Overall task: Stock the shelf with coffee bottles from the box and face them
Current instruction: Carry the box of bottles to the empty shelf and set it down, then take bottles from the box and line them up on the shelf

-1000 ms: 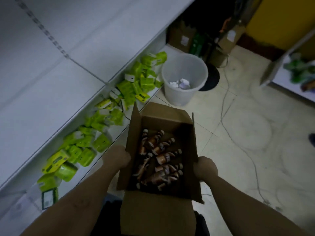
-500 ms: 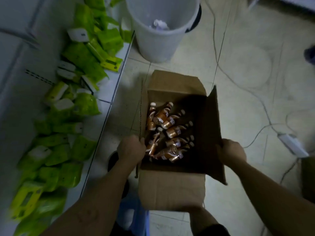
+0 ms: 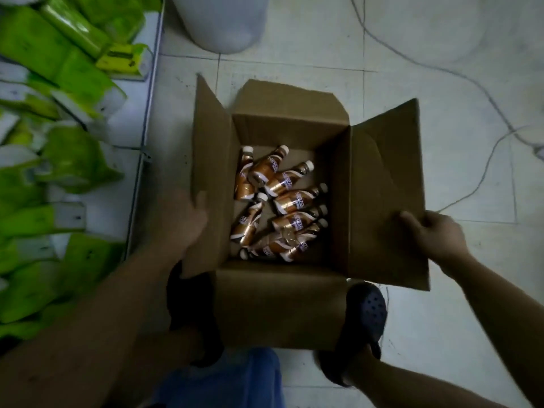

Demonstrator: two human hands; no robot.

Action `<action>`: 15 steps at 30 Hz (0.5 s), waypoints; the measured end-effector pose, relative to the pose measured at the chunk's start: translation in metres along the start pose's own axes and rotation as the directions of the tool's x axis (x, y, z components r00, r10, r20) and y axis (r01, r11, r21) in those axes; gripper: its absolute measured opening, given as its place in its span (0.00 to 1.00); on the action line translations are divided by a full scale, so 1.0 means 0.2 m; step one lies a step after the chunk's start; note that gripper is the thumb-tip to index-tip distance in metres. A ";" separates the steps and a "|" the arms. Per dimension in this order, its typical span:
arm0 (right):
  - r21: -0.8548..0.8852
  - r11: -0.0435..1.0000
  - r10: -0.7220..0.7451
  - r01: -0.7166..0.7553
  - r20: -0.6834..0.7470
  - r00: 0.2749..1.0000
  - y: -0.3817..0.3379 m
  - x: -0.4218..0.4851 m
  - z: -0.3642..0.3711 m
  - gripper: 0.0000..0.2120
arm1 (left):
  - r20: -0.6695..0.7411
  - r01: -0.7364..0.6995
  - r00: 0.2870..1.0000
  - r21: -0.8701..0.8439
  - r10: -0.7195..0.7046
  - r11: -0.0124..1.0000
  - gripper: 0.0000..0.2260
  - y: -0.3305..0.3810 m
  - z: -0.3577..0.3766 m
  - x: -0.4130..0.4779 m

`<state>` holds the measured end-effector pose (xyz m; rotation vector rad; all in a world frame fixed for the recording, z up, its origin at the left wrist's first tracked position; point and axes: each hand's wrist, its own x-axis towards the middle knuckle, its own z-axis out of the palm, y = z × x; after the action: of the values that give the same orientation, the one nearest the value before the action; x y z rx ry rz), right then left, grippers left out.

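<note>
– None shelved yet?
– None that shows. Your coffee bottles [image 3: 282, 201] all lie jumbled in the box [image 3: 279, 304] at your feet. Your left hand [image 3: 188, 222] and right hand [image 3: 435, 231] each grip a flap; the shelf [image 3: 135, 119] shows only green packs [image 3: 73, 157].

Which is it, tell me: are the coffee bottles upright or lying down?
Lying down: the coffee bottles lie on their sides, loosely heaped, on the bottom of the open cardboard box; none stands.
</note>
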<state>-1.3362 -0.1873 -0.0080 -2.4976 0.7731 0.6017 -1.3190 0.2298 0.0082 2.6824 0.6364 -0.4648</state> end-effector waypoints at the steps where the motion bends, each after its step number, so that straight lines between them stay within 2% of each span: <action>1: 0.004 0.999 0.032 -0.032 -0.001 0.999 0.04 0.02 0.01 0.26 | -0.026 -0.053 0.998 0.005 0.053 0.999 0.20 -0.03 -0.01 0.04; 4: 0.012 0.994 0.107 -0.107 0.043 0.993 0.05 0.01 0.03 0.30 | -0.078 -0.147 0.985 0.063 0.152 0.987 0.22 -0.08 -0.07 0.14; 7: 0.034 0.994 0.100 -0.102 0.060 0.993 -0.04 -0.07 -0.02 0.23 | -0.062 -0.168 0.983 0.060 0.172 0.984 0.20 -0.03 -0.10 0.15; 9: -0.019 0.998 0.062 -0.063 -0.039 0.997 -0.07 -0.21 -0.05 0.14 | -0.031 -0.159 0.987 0.034 0.160 0.987 0.17 0.01 -0.09 0.08; 11: -0.099 0.994 0.030 -0.049 -0.184 0.982 -0.08 -0.43 -0.06 0.10 | -0.007 -0.165 0.986 0.001 0.165 0.986 0.10 0.01 -0.12 -0.07; 13: -0.167 0.985 0.003 -0.034 -0.181 0.984 -0.11 -0.71 -0.05 0.14 | 0.056 -0.175 0.983 0.024 0.174 0.984 0.05 -0.05 -0.21 -0.26; 15: -0.217 0.976 -0.054 0.023 -0.140 0.989 -0.14 -0.91 -0.03 0.24 | 0.089 -0.256 0.964 0.045 0.252 0.966 0.11 -0.10 -0.28 -0.40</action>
<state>-1.4541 -0.0956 0.0996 -2.7736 0.7448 0.5187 -1.3829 0.2402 0.0832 2.7303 0.2531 -0.5254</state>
